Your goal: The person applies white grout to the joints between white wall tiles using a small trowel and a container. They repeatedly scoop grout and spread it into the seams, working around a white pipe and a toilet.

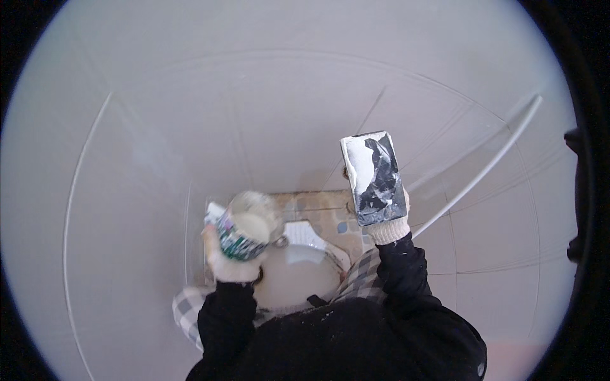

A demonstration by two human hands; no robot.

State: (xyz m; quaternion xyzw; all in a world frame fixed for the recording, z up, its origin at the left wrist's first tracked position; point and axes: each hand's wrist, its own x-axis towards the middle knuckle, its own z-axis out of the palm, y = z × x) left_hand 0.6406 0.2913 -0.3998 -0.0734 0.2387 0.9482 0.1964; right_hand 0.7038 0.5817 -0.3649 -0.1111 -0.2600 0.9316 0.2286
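Observation:
My left hand [232, 265], in a pale knit glove, grips a small plastic tub [240, 241] with green and white sides. The tub is tilted, and pale paste shows inside its open mouth; motion blurs it. Held up toward the wall on the right is a black grout float [383, 174], its flat face smeared with white paste along one side. My right hand [395, 228], also gloved, is closed on it from beneath, so the handle and most fingers are hidden. Float and tub are apart.
Below my hands a white toilet pan [305, 235] is set into a patterned tile floor [343, 238]. Pale tiled walls [286, 127] with thin joint lines stand close around me. A white strip or pipe [486, 171] slants up at the right.

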